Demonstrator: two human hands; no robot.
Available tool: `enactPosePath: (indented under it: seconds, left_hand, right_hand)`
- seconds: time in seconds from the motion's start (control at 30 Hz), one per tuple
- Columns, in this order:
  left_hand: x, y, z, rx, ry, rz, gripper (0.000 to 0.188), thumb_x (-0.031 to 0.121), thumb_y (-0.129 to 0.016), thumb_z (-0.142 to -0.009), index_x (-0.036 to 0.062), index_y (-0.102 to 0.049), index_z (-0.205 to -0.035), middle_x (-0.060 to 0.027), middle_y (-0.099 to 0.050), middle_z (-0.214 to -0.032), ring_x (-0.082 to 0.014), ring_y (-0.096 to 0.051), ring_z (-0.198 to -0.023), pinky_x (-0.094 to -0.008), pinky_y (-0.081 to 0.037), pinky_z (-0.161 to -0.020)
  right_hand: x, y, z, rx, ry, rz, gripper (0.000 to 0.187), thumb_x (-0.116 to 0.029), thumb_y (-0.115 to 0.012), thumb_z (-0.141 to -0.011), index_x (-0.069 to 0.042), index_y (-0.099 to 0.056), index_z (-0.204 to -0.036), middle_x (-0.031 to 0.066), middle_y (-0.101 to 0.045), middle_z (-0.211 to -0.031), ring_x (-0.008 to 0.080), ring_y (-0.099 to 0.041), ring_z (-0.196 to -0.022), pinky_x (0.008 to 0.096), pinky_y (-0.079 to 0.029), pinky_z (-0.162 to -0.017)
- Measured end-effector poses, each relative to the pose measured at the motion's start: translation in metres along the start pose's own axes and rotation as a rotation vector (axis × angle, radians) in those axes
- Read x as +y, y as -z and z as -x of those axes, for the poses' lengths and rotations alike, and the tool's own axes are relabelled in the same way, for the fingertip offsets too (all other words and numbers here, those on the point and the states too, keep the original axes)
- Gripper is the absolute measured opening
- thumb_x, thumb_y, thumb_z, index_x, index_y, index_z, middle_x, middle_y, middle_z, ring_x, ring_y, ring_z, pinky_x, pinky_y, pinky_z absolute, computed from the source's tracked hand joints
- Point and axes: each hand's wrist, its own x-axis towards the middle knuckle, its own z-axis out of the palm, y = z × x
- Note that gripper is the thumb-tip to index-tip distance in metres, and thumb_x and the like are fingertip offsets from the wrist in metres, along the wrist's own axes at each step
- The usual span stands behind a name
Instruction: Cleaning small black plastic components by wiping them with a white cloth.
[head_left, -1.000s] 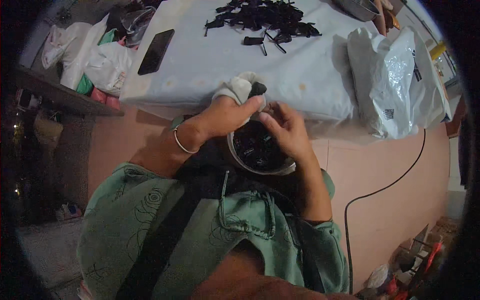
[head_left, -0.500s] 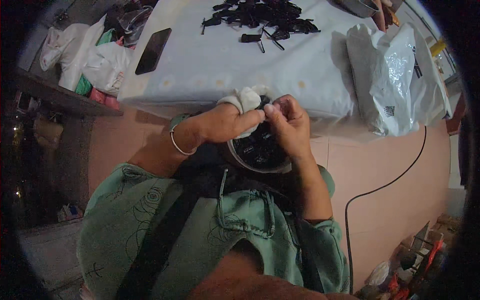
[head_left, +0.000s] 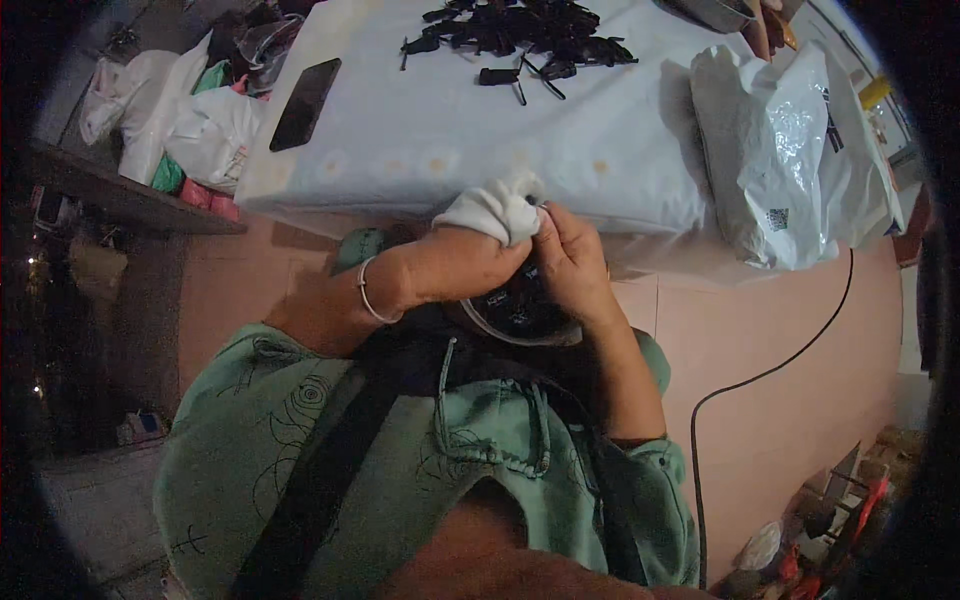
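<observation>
My left hand [head_left: 478, 262] is closed around a bunched white cloth [head_left: 495, 212]. My right hand [head_left: 577, 268] pinches against the cloth's right side, where a small black part [head_left: 533, 200] peeks out between the fingers; most of it is hidden. Directly under both hands, at my lap, a round bowl [head_left: 490, 333] holds many black pieces [head_left: 520, 305], partly covered by my hands. On the table ahead lies a heap of similar black parts [head_left: 530, 35], some with thin prongs sticking out.
A white-covered table [head_left: 380, 185] stands before me, with a dark phone [head_left: 306, 104] at its left. A grey-white plastic bag [head_left: 775, 170] stands at the right edge. A metal bowl [head_left: 725, 12] and another person's hand [head_left: 762, 30] are at the far right. A black cable [head_left: 765, 375] runs along the floor.
My left hand has turned over, and the cloth now wraps across the front of its fingers. My right fingers have shifted slightly lower and closer against the cloth.
</observation>
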Motion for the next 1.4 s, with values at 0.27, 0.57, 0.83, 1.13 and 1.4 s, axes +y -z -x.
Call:
enactPosePath:
  seconds: [0.27, 0.57, 0.83, 1.13, 1.4]
  left_hand:
    - [-0.003, 0.040, -0.009, -0.454, 0.156, -0.005, 0.034, 0.025, -0.051, -0.082, 0.0026, -0.049, -0.108, -0.0204, -0.055, -0.095, -0.0340, -0.053, -0.089, -0.0361, -0.042, -0.076]
    - [-0.107, 0.023, -0.092, 0.083, 0.059, -0.428, 0.035, 0.020, -0.052, -0.078, 0.0034, -0.051, -0.108, -0.0166, -0.056, -0.099, -0.0316, -0.052, -0.095, -0.0356, -0.042, -0.080]
    - [-0.061, 0.018, -0.064, 0.035, -0.139, -0.411, 0.014, 0.014, -0.049, -0.074, 0.0060, -0.056, -0.083, -0.0172, -0.057, -0.076, -0.0348, -0.055, -0.073, -0.0408, -0.045, -0.064]
    - [-0.011, 0.023, -0.022, 0.061, -0.063, -0.117, 0.016, 0.011, -0.060, -0.074, 0.0001, -0.056, -0.085, -0.0132, -0.057, -0.075, -0.0264, -0.056, -0.067, -0.0309, -0.045, -0.059]
    - [-0.022, 0.009, -0.010, 0.154, 0.105, 0.150, 0.031, 0.012, -0.065, -0.076, 0.0007, -0.047, -0.100, -0.0041, -0.056, -0.079, -0.0078, -0.053, -0.072, -0.0233, -0.045, -0.062]
  right_hand:
    - [0.002, 0.020, -0.001, -0.136, -0.133, 0.083, 0.027, -0.021, -0.043, -0.091, -0.001, -0.049, -0.073, -0.0027, -0.044, -0.064, 0.0068, -0.039, -0.062, 0.0225, -0.036, -0.057]
    - [0.004, 0.012, -0.004, -0.024, -0.070, 0.123, 0.028, -0.022, -0.048, -0.088, 0.000, -0.047, -0.070, 0.0007, -0.042, -0.059, 0.0077, -0.037, -0.059, 0.0222, -0.036, -0.056]
    - [-0.007, 0.010, -0.007, 0.327, 0.089, 0.301, 0.018, -0.018, -0.058, -0.080, -0.002, -0.050, -0.076, 0.0160, -0.053, -0.061, 0.0310, -0.049, -0.051, 0.0351, -0.041, -0.050]
    - [-0.010, 0.006, -0.005, 0.405, 0.095, 0.346, 0.014, -0.014, -0.060, -0.079, -0.003, -0.053, -0.074, 0.0106, -0.049, -0.054, 0.0158, -0.042, -0.045, 0.0269, -0.037, -0.046]
    - [-0.005, 0.007, -0.001, 0.099, -0.145, -0.153, 0.025, -0.017, -0.052, -0.086, -0.003, -0.048, -0.066, -0.0086, -0.039, -0.059, 0.0015, -0.033, -0.057, 0.0193, -0.028, -0.047]
